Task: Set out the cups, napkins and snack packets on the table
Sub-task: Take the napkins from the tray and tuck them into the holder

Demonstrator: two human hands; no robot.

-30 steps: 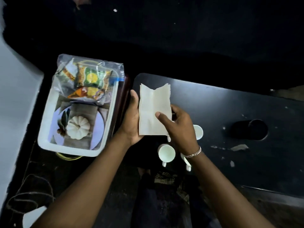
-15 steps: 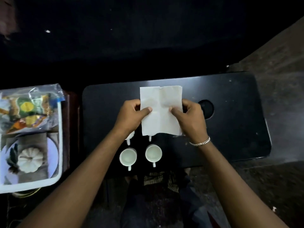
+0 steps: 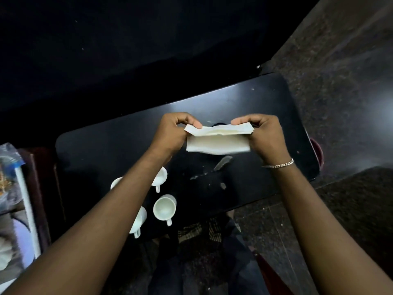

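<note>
A white paper napkin [image 3: 217, 142] is held above the middle of the black table [image 3: 102, 145], folded over along its top edge. My left hand [image 3: 172, 133] pinches its left end and my right hand [image 3: 261, 135] pinches its right end. Several white cups stand near the table's front left: one fully visible cup [image 3: 164, 208], another [image 3: 160, 177] behind my left forearm, and two more [image 3: 139, 220] [image 3: 116, 182] partly hidden by that arm. Snack packets in a clear bag [image 3: 6, 167] show at the far left edge, blurred.
A white tray [image 3: 25, 205] with the bag and a plate sits on a stand left of the table. Scuffs and scraps mark the table under the napkin. Speckled stone floor [image 3: 340, 103] lies to the right. My knees are below the table's front edge.
The napkin was upright and flat; both hands have folded its top down into a low wide strip and carried it farther over the table. The view has swung right, away from the tray.
</note>
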